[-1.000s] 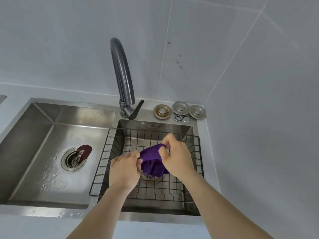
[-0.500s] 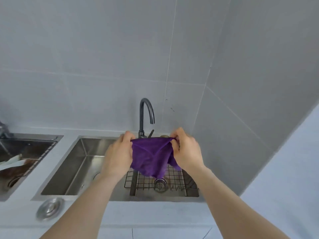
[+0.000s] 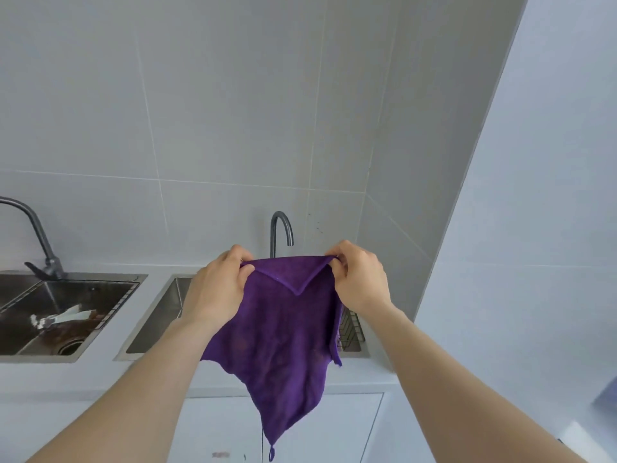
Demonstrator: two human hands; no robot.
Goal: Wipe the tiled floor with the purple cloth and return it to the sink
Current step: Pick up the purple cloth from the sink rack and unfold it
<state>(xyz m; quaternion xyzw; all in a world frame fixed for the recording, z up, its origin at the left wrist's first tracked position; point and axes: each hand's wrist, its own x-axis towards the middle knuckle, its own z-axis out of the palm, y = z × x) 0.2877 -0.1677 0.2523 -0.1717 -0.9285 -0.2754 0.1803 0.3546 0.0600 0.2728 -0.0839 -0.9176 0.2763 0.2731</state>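
1. Purple cloth [image 3: 283, 332] now lifted clear of the sink [image 3: 157, 315] and spread open at chest height; half a second back still half bunched, a second back balled up over the wire basket [image 3: 350, 329].
2. Left hand [image 3: 217, 285] pinching the upper left corner, fingers [image 3: 245, 272] closed on the fabric edge.
3. Right hand [image 3: 359, 279] pinching the upper right corner, fingers closed on the hem (top corner folded over toward the camera).
4. Hanging free below the hands, in front of the desk [image 3: 100, 375] edge and white cabinet door [image 3: 334, 426]; hang loop [image 3: 271, 454] dangling at the lowest tip.
5. View pulled back and up compared with before: gooseneck tap [image 3: 280, 232] now behind the cloth, second sink [image 3: 66, 312] visible far left.
6. Meaning for the task: pickup done, cloth unfolded and ready; floor not in view, wiping not started, return to sink still ahead.
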